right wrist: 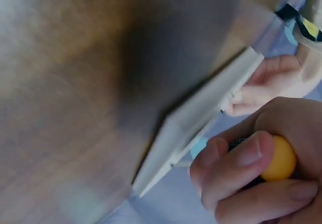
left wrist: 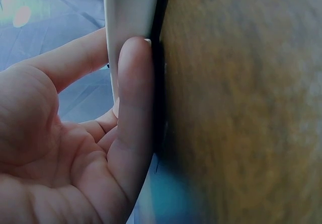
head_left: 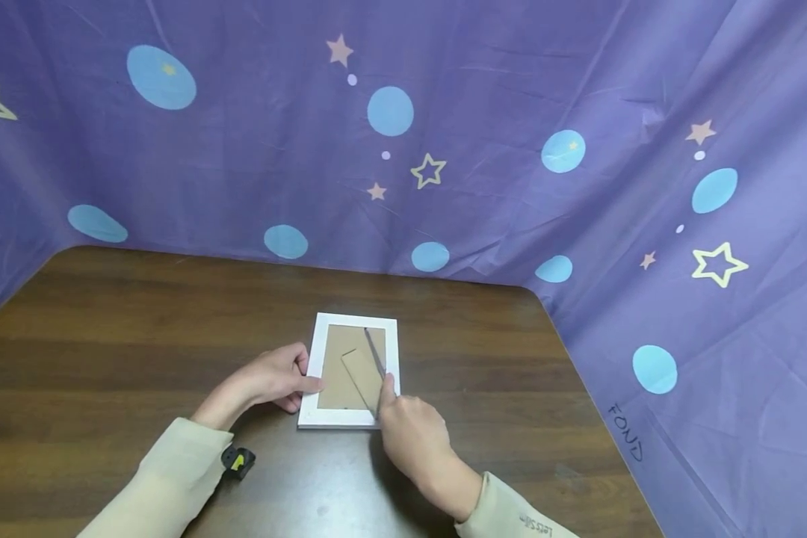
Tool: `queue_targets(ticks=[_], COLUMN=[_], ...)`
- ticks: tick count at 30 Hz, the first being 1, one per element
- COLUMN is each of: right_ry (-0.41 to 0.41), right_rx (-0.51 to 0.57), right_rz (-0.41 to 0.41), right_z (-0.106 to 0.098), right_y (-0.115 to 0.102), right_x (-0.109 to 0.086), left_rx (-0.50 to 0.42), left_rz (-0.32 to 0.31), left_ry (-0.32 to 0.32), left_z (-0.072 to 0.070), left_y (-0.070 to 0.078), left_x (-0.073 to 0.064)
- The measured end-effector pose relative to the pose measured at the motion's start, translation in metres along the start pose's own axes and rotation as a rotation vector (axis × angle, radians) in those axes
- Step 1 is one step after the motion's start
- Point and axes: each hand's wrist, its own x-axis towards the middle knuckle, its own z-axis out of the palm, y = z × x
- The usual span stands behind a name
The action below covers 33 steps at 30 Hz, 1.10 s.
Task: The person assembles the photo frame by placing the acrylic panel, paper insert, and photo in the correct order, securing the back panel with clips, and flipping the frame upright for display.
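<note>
A white picture frame (head_left: pixel 312 373) lies back-up on the table, showing its brown backing board (head_left: pixel 339 340) with a slanted stand flap (head_left: pixel 363 373). My left hand (head_left: pixel 282 377) pinches the frame's left edge, thumb on top and fingers along the side; the left wrist view shows a finger (left wrist: pixel 136 88) against that edge. In my right hand (head_left: pixel 413 433) is what looks like a screwdriver (right wrist: pixel 280 158) with a black handle and orange end, the fingers curled round it. That hand is over the frame's lower right corner. Its fist hides most of the tool, and the tip's contact is unclear.
The brown wooden table (head_left: pixel 141 321) has rounded far corners. A purple curtain (head_left: pixel 242 149) with stars and blue circles hangs behind it and along the sides. A black band with a yellow patch (head_left: pixel 238 461) is on the left wrist.
</note>
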Motion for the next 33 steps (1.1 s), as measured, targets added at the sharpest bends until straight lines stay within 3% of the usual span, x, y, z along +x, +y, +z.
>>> queue_targets(ticks=[5, 10, 14, 16, 22, 28, 33], right_ry=[-0.131, -0.208, -0.223, -0.238, -0.328, -0.421, -0.515], right_rx=[0.211, 0.441, 0.52, 0.54, 0.583, 0.413, 0.341], right_rz=[0.037, 0.138, 0.205, 0.2, 0.001, -0.206, -0.286], right_z=[-0.011, -0.028, -0.039, -0.046, -0.072, -0.096, -0.113], right_y=[0.032, 0.075, 0.097, 0.103, 0.114, 0.111, 0.091], right_x=[0.011, 0.023, 0.034, 0.04, 0.064, 0.095, 0.121], left_rx=[0.0, -0.019, -0.013, -0.003, 0.018, 0.01, 0.006], left_rz=[0.005, 0.017, 0.02, 0.016, 0.0, -0.004, -0.005], left_ry=[-0.003, -0.001, 0.012, 0.022, 0.036, 0.039, 0.045], left_z=[0.001, 0.003, 0.004, 0.005, 0.004, 0.006, 0.006], left_y=[0.0, -0.002, -0.002, 0.0, 0.005, 0.005, 0.003], left_x=[0.0, -0.001, -0.001, -0.001, 0.0, 0.001, 0.001])
